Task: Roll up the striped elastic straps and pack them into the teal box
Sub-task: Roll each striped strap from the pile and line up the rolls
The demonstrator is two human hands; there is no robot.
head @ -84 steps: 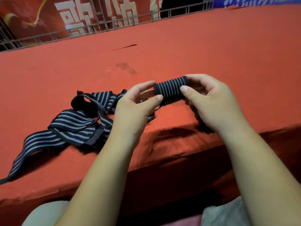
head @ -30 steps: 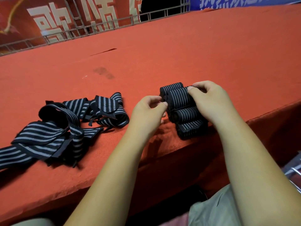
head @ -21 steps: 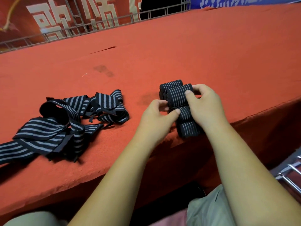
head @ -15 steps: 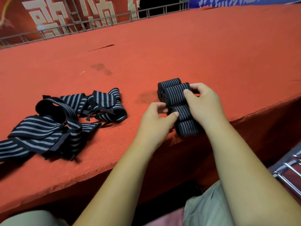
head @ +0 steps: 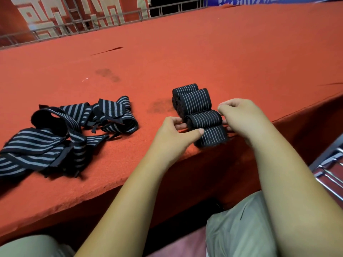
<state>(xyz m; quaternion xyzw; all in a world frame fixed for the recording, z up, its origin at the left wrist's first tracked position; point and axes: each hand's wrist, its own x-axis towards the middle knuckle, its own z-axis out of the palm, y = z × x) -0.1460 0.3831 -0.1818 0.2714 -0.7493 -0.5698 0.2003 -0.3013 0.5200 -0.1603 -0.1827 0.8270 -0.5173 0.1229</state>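
Surface: a red felt-covered table [head: 222, 52] is seen, with a metal railing [head: 111, 21] behind it.
Rolled stack: four tightly rolled black elastic straps with thin grey stripes [head: 199, 114] are lined up side by side at the table's near edge; the roll held in the air moments ago has been added to this row.
Left hand: the left hand [head: 174, 134] is pinched on the left end of the third roll, thumb laid against the nearest roll.
Right hand: the right hand [head: 239, 117] is closed against the right ends of the same rolls; the fingertips are hidden, so the exact grip cannot be told.
Remaining work: a loose tangle of unrolled black-and-grey striped straps [head: 61, 134] lies well apart to the left, not yet rolled.
Teal box: not in view.
Meaning: one more roll is judged finished; rolling is partly done, packing not begun.
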